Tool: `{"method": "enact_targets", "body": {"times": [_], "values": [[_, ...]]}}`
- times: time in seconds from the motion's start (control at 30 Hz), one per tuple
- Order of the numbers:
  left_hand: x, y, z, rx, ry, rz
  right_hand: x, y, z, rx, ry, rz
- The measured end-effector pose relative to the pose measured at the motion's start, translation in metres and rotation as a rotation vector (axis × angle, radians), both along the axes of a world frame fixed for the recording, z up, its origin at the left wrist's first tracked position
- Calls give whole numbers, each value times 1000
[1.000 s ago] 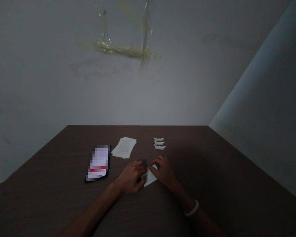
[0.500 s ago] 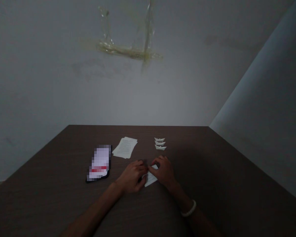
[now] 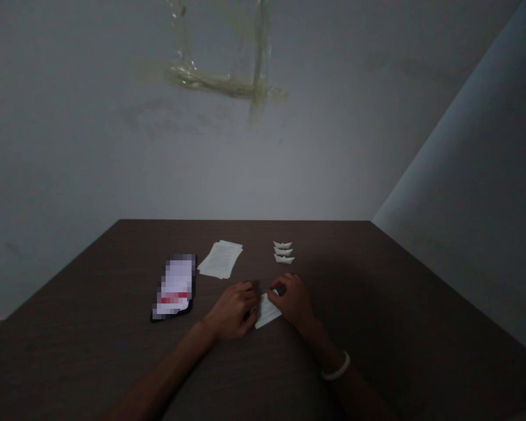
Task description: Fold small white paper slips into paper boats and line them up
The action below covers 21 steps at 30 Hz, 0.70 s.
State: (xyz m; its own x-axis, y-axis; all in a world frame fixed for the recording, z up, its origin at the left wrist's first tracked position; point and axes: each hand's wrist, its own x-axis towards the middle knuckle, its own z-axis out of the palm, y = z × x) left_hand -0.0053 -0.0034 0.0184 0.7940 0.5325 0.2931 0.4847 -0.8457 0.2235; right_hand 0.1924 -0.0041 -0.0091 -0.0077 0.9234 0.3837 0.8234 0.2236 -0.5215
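A small piece of printed paper lies on the table between my two hands, its upper edge partly covered by fingers. My left hand rests at the paper's left edge with curled fingers, the fingertips partly hidden. On the other side, my right hand pinches or presses the paper's upper right edge between thumb and forefinger. Just beyond the hands, three small folded paper boats stand in a column, one behind another.
A loose stack of printed paper sheets lies beyond my left hand. Left of it is a phone with a blurred bright screen. The brown table meets a grey wall with yellowed tape on it.
The right thumb and fingers have shifted slightly right along the paper, showing more of its surface. The left hand stays nearly in place. The whole view has tilted slightly.
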Motion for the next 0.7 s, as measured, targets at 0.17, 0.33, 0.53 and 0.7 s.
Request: {"method": "enact_targets", "body": {"times": [0.17,0.33,0.53,0.7], "values": [[0,0,-1,16,3,3,1,1,-1,19,-5,5],[0,0,0,10,11,2,8,4,-2,7,14,-17],[0,0,0,13,15,7,17,6,1,-33,25,-26],[0,0,0,8,25,5,25,7,2,-37,42,-10]]}}
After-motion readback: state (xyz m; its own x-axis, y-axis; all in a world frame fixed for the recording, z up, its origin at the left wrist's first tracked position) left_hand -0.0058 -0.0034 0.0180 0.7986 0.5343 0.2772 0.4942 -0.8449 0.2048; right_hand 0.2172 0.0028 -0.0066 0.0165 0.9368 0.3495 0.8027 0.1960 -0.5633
